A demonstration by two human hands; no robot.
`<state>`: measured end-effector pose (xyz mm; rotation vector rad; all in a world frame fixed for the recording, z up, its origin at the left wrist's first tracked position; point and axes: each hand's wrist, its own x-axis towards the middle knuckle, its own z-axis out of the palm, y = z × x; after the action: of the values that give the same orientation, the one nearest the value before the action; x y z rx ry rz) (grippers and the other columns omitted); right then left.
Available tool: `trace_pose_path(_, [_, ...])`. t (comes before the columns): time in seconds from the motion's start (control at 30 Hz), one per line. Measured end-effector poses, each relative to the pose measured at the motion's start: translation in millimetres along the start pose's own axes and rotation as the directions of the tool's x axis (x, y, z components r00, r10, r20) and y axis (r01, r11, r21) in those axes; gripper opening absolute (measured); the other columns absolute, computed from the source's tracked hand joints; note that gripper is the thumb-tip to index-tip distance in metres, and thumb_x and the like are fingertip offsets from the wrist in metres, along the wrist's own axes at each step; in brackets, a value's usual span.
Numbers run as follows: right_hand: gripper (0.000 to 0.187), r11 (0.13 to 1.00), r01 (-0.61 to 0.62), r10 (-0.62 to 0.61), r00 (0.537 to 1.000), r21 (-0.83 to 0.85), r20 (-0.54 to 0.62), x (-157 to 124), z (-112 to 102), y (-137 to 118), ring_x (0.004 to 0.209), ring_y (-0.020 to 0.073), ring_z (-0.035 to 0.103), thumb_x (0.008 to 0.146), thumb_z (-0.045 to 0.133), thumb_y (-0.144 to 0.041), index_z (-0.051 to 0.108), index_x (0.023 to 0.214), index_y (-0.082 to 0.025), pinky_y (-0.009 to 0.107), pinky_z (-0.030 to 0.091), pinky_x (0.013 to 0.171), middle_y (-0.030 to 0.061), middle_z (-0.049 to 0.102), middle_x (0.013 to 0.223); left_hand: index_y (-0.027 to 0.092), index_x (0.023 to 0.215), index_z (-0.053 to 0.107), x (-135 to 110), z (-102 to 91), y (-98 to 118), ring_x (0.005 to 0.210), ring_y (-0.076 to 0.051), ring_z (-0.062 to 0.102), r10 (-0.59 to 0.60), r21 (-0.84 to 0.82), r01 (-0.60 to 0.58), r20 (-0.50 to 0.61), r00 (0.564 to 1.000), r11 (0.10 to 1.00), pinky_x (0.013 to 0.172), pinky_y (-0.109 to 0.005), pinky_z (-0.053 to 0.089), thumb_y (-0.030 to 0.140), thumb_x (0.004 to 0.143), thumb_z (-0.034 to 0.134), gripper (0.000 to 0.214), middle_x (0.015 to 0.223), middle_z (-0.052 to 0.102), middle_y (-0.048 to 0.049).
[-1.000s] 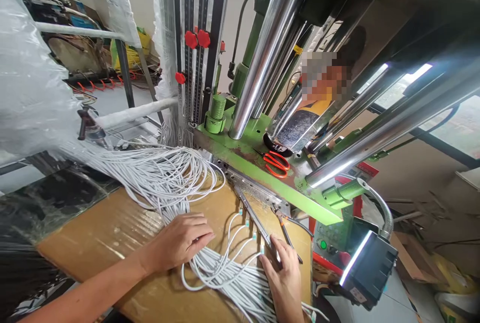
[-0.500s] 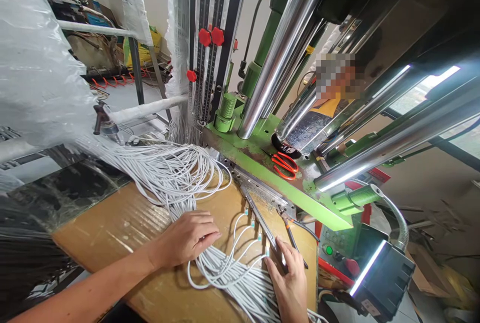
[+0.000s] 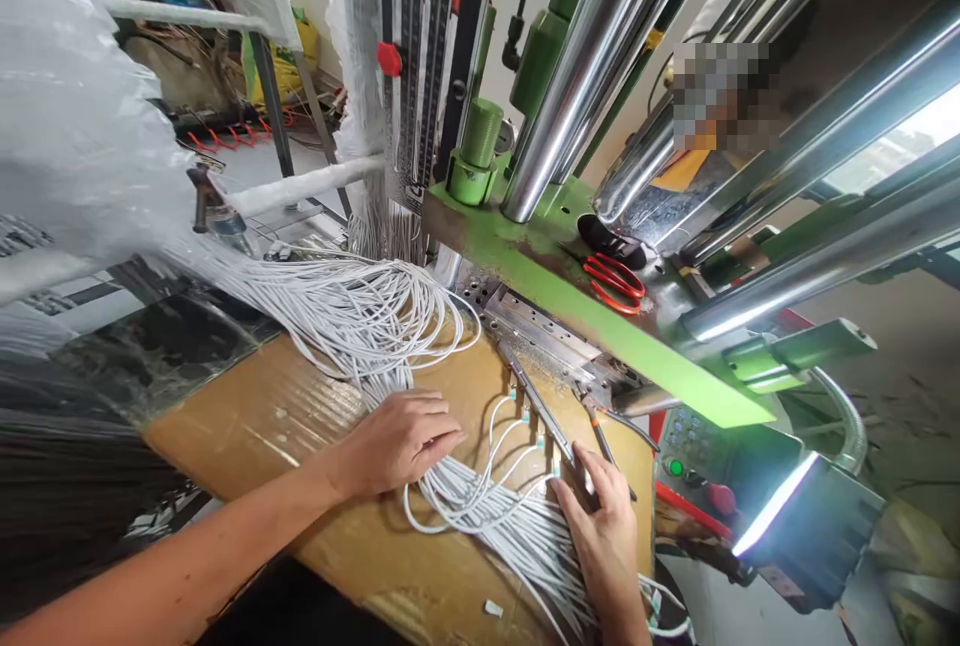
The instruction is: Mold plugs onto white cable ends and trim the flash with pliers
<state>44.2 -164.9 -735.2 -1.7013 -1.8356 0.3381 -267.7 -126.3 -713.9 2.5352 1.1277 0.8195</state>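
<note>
**A:** Head view: where are the white wires (image 3: 360, 311) lying?
**B:** On the brown table (image 3: 247, 416). The left hand (image 3: 397, 441) is pressing them, fingers flat and loose.
**A:** And the right hand (image 3: 604, 536)?
**B:** It is touching the metal bar (image 3: 536, 406); I cannot tell if its fingers are gripping.

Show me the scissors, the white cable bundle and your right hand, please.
scissors (image 3: 616, 279): head view, on the red handle loops.
white cable bundle (image 3: 360, 311): head view, on the coiled middle.
right hand (image 3: 604, 536): head view, on the back of the hand.
</note>
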Motion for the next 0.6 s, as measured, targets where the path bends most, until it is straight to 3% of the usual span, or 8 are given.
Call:
trace_pose_path(0.33, [0.044,1.0,0.023,-0.023,1.0,-0.007,0.006,-2,0,0,0.108,0.03,0.059,0.082,0.064,-0.041,0.065,0.119,-0.016,0.047,0.049,0.093,0.0143,0.067,0.113,0.017,0.069,0.058,-4,3.8,1,0.068,-0.017,0.05,-0.014,0.011,0.014,0.031,0.999,1.0,0.067,-0.03,0.035,0.018,0.096,0.043,0.031,0.067,0.058,-0.0027])
trace_pose_path(0.43, [0.044,1.0,0.029,-0.029,0.998,-0.002,0.056,-2,-7,-4,0.109,0.0294,0.059,0.084,0.061,-0.038,0.063,0.122,-0.016,0.045,0.05,0.093,0.0143,0.065,0.116,0.017,0.07,0.06,-2,0.3,3,0.069,-0.018,0.053,-0.048,-0.029,0.049,0.05,0.998,0.998,0.068,-0.03,0.038,0.019,0.096,0.042,0.032,0.069,0.06,-0.0035])
trace_pose_path(0.5, [0.045,1.0,0.025,-0.023,0.993,-0.016,0.115,-3,-14,-8,0.111,0.0286,0.06,0.084,0.061,-0.036,0.061,0.124,-0.016,0.043,0.05,0.094,0.0137,0.065,0.119,0.017,0.08,0.066,2,-9.4,4,0.077,-0.019,0.059,-0.072,-0.133,0.083,0.081,0.994,0.988,0.073,-0.029,0.043,0.02,0.097,0.041,0.03,0.078,0.066,-0.0051])
trace_pose_path(0.6, [0.046,0.997,0.024,-0.007,0.974,-0.071,0.226,-1,-24,-12,0.113,0.0282,0.06,0.082,0.062,-0.032,0.061,0.124,-0.016,0.04,0.05,0.096,0.0133,0.065,0.122,0.021,0.11,0.068,20,-33.7,-2,0.102,-0.02,0.063,-0.124,-0.3,0.158,0.129,0.984,0.941,0.09,-0.028,0.046,0.024,0.096,0.043,0.029,0.108,0.07,-0.0064])
